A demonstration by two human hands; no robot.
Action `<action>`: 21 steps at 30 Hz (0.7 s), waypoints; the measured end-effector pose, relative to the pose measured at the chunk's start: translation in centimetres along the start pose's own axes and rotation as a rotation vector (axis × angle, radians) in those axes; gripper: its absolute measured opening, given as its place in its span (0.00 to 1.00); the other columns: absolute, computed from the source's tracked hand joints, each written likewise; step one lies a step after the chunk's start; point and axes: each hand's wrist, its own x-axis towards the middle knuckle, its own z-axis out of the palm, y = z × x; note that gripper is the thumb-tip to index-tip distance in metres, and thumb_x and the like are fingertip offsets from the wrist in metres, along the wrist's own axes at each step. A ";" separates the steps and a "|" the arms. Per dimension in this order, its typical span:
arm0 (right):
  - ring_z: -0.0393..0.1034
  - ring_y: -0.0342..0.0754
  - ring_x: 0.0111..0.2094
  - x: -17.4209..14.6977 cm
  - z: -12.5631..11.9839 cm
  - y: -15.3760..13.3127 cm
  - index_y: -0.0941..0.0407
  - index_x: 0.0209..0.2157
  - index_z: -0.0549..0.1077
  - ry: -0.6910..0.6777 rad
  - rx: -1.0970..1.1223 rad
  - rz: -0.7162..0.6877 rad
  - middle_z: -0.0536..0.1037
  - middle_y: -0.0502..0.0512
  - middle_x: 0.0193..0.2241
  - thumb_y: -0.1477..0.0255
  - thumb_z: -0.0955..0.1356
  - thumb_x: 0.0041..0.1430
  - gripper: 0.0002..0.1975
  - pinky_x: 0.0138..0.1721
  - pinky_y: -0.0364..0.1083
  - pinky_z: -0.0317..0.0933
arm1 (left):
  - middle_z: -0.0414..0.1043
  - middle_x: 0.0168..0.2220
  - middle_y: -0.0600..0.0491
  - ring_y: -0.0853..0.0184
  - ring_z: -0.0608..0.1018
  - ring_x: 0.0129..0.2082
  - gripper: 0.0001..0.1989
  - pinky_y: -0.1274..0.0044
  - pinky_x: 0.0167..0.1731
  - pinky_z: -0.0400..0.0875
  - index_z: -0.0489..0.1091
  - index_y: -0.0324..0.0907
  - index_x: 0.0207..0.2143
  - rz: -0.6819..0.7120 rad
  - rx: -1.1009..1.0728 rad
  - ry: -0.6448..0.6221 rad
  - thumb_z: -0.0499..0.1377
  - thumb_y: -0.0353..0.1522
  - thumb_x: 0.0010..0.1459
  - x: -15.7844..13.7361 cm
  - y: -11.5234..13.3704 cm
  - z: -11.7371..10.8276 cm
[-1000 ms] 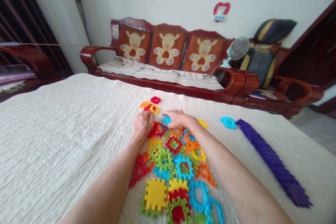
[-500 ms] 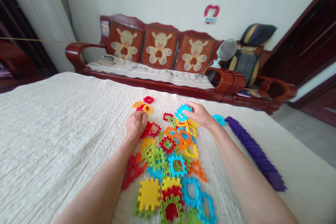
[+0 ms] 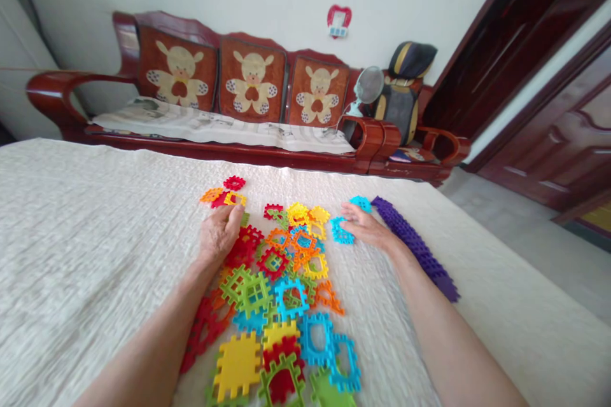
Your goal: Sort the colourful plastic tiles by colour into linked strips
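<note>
My right hand [image 3: 366, 227] is at the right of the pile, with thumb and fingers apart. Its thumb tip overlaps a light-blue square frame piece [image 3: 342, 231] that appears to lie on the cloth. My left hand [image 3: 220, 232] is closed at the pile's upper left, fingers curled under and largely hidden. Beside its thumb a bit of a green piece [image 3: 245, 219] shows. Just beyond it are a yellow frame piece [image 3: 235, 198], an orange piece [image 3: 210, 195] and a red ring-like piece [image 3: 234, 183]. Red notched pieces [image 3: 245, 245] lie close by its right side.
A loose pile of notched plastic pieces, including green window pieces [image 3: 255, 292] and a yellow square [image 3: 237, 365], runs toward me on the white quilted cloth [image 3: 114, 235]. A purple strip of joined pieces [image 3: 415, 245] and another blue piece [image 3: 361, 204] lie right. A wooden sofa [image 3: 214, 151] stands behind.
My right hand has carried the light-blue frame piece rightward off the pile and lowered it; its fingers have spread off it. My left hand stays closed near the same pieces. The view has turned right.
</note>
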 end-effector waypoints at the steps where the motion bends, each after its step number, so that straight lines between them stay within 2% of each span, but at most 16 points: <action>1: 0.65 0.54 0.57 -0.2 -0.4 0.0 0.56 0.61 0.58 -0.051 -0.019 -0.018 0.66 0.65 0.59 0.67 0.69 0.50 0.36 0.54 0.52 0.62 | 0.74 0.27 0.53 0.64 0.76 0.32 0.22 0.76 0.35 0.68 0.75 0.42 0.30 -0.015 -0.056 -0.002 0.48 0.45 0.60 0.0 0.2 -0.1; 4: 0.60 0.56 0.61 -1.0 -1.1 0.2 0.54 0.62 0.57 -0.151 -0.124 -0.089 0.61 0.63 0.62 0.66 0.73 0.44 0.44 0.58 0.54 0.58 | 0.77 0.32 0.52 0.63 0.77 0.37 0.23 0.76 0.38 0.70 0.76 0.42 0.36 -0.052 -0.164 0.060 0.47 0.46 0.60 0.3 0.3 -0.9; 8: 0.58 0.57 0.61 -1.4 -0.9 0.0 0.57 0.61 0.59 -0.137 -0.291 -0.160 0.62 0.64 0.61 0.69 0.74 0.41 0.44 0.61 0.55 0.52 | 0.78 0.36 0.49 0.59 0.77 0.41 0.21 0.71 0.44 0.70 0.77 0.42 0.37 -0.176 0.006 0.214 0.48 0.43 0.59 0.9 -0.7 -1.8; 10: 0.59 0.57 0.60 -1.2 -0.6 -0.2 0.57 0.60 0.61 -0.122 -0.337 -0.183 0.65 0.63 0.59 0.71 0.72 0.42 0.41 0.61 0.55 0.52 | 0.78 0.37 0.47 0.57 0.77 0.42 0.19 0.69 0.44 0.70 0.77 0.42 0.35 -0.195 0.098 0.180 0.49 0.41 0.58 0.9 -1.1 -1.5; 15: 0.63 0.55 0.57 -0.7 0.0 -0.4 0.57 0.57 0.65 -0.122 -0.317 -0.268 0.69 0.61 0.56 0.78 0.68 0.43 0.35 0.59 0.53 0.54 | 0.78 0.40 0.51 0.60 0.77 0.41 0.19 0.73 0.43 0.71 0.76 0.44 0.40 -0.020 0.044 -0.028 0.51 0.43 0.57 0.4 -0.8 -0.1; 21: 0.64 0.54 0.55 -0.7 0.1 -0.3 0.56 0.56 0.66 -0.099 -0.308 -0.280 0.70 0.60 0.54 0.76 0.69 0.43 0.34 0.58 0.52 0.56 | 0.79 0.38 0.53 0.62 0.78 0.39 0.20 0.75 0.42 0.71 0.76 0.44 0.39 -0.001 0.046 -0.037 0.51 0.45 0.56 0.2 -0.7 0.0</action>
